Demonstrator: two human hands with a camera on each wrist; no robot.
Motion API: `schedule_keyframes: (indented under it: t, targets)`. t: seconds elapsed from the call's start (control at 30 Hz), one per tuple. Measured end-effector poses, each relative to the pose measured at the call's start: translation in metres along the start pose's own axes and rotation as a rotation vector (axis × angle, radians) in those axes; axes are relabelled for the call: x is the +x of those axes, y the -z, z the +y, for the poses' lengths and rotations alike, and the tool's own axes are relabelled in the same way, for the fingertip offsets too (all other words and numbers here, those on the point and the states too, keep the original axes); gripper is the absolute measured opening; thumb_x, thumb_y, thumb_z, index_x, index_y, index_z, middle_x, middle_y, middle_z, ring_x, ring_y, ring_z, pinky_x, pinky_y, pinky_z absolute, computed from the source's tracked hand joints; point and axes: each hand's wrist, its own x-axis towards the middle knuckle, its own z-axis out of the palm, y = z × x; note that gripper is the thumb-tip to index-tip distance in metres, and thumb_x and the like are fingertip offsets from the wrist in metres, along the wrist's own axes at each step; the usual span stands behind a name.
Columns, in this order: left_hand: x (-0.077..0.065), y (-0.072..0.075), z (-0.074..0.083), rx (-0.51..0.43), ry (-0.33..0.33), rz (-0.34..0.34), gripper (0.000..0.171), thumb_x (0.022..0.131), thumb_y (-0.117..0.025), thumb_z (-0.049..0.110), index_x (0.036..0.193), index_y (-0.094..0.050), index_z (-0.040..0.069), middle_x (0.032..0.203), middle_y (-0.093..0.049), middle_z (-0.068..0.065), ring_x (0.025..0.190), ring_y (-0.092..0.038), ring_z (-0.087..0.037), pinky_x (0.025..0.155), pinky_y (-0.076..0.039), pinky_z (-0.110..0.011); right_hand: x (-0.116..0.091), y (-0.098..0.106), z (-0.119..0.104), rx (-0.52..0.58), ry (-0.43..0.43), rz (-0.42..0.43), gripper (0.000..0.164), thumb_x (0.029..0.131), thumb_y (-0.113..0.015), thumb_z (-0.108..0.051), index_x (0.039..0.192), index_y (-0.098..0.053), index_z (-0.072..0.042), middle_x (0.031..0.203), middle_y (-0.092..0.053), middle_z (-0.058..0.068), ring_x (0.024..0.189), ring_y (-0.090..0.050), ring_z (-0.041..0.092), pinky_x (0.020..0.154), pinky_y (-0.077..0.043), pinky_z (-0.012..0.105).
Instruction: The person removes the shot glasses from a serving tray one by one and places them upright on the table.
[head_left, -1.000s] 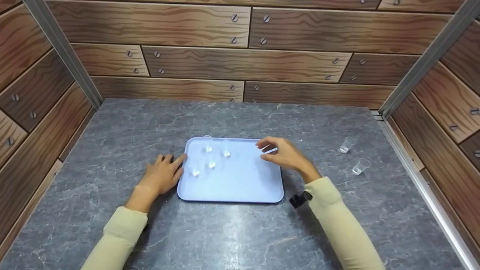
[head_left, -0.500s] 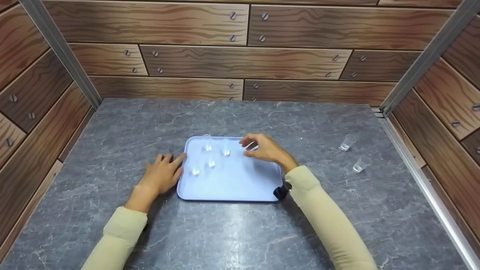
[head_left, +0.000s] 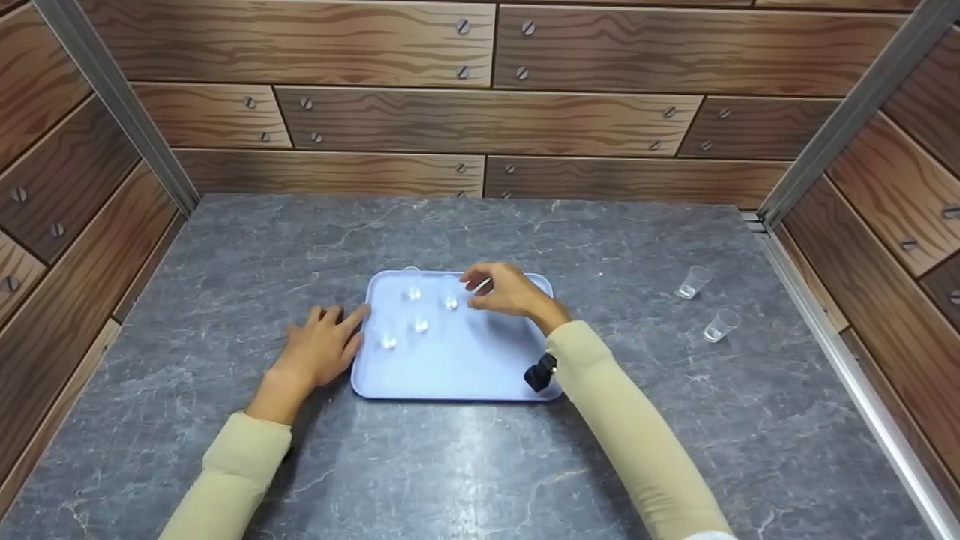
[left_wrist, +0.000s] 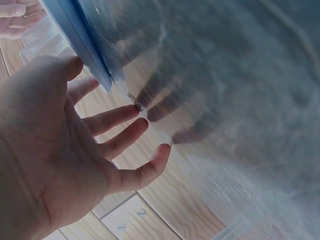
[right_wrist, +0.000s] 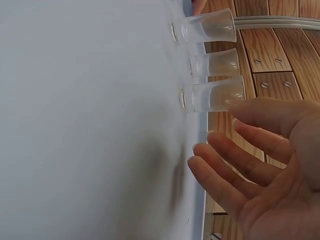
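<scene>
A pale blue tray (head_left: 480, 371) lies on the grey marbled tabletop. Several small transparent shot glasses stand upright on its left half. My right hand (head_left: 506, 290) hovers over the tray's far side, thumb and fingers parted, just right of one shot glass (head_left: 450, 302). In the right wrist view the thumb is close to that glass's rim (right_wrist: 239, 95); whether they touch I cannot tell. My left hand (head_left: 319, 351) rests at the tray's left edge, fingers spread, fingertips on the tabletop and forefinger and thumb against the tray. Its palm shows in the left wrist view.
Two more shot glasses, a farther one (head_left: 694, 282) and a nearer one (head_left: 721, 326), stand on the tabletop to the right. Wood-patterned walls (head_left: 480, 120) enclose the table at back and sides. A metal rail (head_left: 847, 375) runs along the right edge.
My right hand has moved left across the tray, from its right edge to beside the shot glass. The left hand stays at the tray's left edge.
</scene>
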Motion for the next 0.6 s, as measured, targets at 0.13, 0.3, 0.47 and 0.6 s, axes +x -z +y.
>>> schedule_keyframes:
  t: [0.13, 0.3, 0.47, 0.6]
  targets:
    - [0.001, 0.000, 0.000, 0.000, 0.006, -0.003, 0.050, 0.110, -0.043, 0.034, 0.159, -0.042, 0.022, 0.146, -0.052, -0.027, 0.135, -0.046, -0.051, 0.091, -0.042, -0.083, 0.006, -0.005, -0.003, 0.013, -0.038, 0.006, 0.044, 0.091, -0.074, -0.007, 0.133, -0.064, 0.001, 0.130, -0.068, 0.022, 0.118, -0.069, 0.037, 0.104, -0.055, 0.043]
    - [0.001, 0.000, 0.001, -0.004, 0.002, 0.004, 0.050, 0.110, -0.043, 0.034, 0.159, -0.042, 0.022, 0.147, -0.051, -0.028, 0.135, -0.046, -0.051, 0.091, -0.042, -0.083, 0.013, -0.011, -0.007, 0.040, -0.050, 0.018, 0.046, 0.089, -0.076, -0.006, 0.132, -0.063, 0.002, 0.131, -0.066, 0.024, 0.118, -0.069, 0.038, 0.104, -0.055, 0.043]
    - [0.001, 0.000, 0.001, -0.001, 0.003, 0.003, 0.050, 0.110, -0.043, 0.034, 0.159, -0.042, 0.022, 0.147, -0.051, -0.027, 0.135, -0.046, -0.051, 0.091, -0.042, -0.083, 0.018, -0.019, -0.008, 0.055, -0.042, 0.033, 0.050, 0.088, -0.078, -0.007, 0.134, -0.063, -0.001, 0.130, -0.067, 0.024, 0.116, -0.069, 0.037, 0.103, -0.056, 0.041]
    - [0.001, 0.000, 0.000, 0.000, 0.007, 0.001, 0.050, 0.110, -0.043, 0.034, 0.159, -0.042, 0.022, 0.147, -0.051, -0.027, 0.135, -0.046, -0.051, 0.092, -0.041, -0.083, 0.020, -0.023, -0.010, 0.057, -0.024, 0.041, 0.047, 0.088, -0.078, -0.008, 0.133, -0.064, -0.003, 0.130, -0.067, 0.024, 0.115, -0.068, 0.036, 0.103, -0.055, 0.043]
